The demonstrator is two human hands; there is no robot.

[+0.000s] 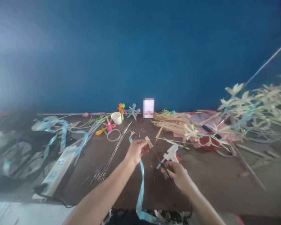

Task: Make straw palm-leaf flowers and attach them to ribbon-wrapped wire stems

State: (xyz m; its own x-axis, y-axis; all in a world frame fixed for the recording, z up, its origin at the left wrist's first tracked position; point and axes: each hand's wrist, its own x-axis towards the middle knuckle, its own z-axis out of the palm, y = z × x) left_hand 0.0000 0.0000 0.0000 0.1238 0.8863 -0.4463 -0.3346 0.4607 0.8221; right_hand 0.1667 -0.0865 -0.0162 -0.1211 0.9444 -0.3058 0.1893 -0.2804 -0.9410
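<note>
Near the middle of the dark table (89, 175), my left hand (138, 150) pinches a small pale strip (149, 142) between its fingers. A light-blue ribbon (141, 184) passes by that hand and hangs down over the table's front edge. My right hand (175, 173), lower and to the right, is closed round dark scissors (165, 169), whose blades point up and left toward the strip. A white glue gun (171, 153) lies just behind my right hand. Thin wires (112, 153) lie left of my left hand.
A white cup (116, 118), a clear ring (113, 135) and colourful small figures (109, 125) are at the back. Pale dry strips (173, 123) lie back right. White flowers (259, 106) fill the far right. A power strip (56, 175) and blue ribbons (65, 131) lie left.
</note>
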